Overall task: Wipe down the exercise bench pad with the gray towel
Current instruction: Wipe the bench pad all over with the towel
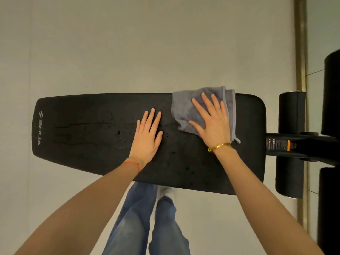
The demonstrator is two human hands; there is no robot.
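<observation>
The pad (pixel 92 137) lies long across the floor (pixel 128 43), black, w/ a logo at its left end and the frame w/ rollers (pixel 290 115) at the right end. Small wet drops and dark streaks show on the middle and near part, so much of it, I think, is not wiped yet.

The towel (pixel 184 107) is on the far right part of the pad, crumpled, one edge hanging a bit over the far side. The right hand (pixel 213 124) presses flat on it, fingers straight and spread wide, holding nothing by grip. The left hand (pixel 147 137) rests flat on the bare pad just beside the towel, fingers straight also, approx. at the middle.

To do it well: keep the palm fully on the cloth, go in long overlapping strokes toward the logo end, and move the left hand away so no strip is missed. Drops near the front edge need a pass too.
</observation>
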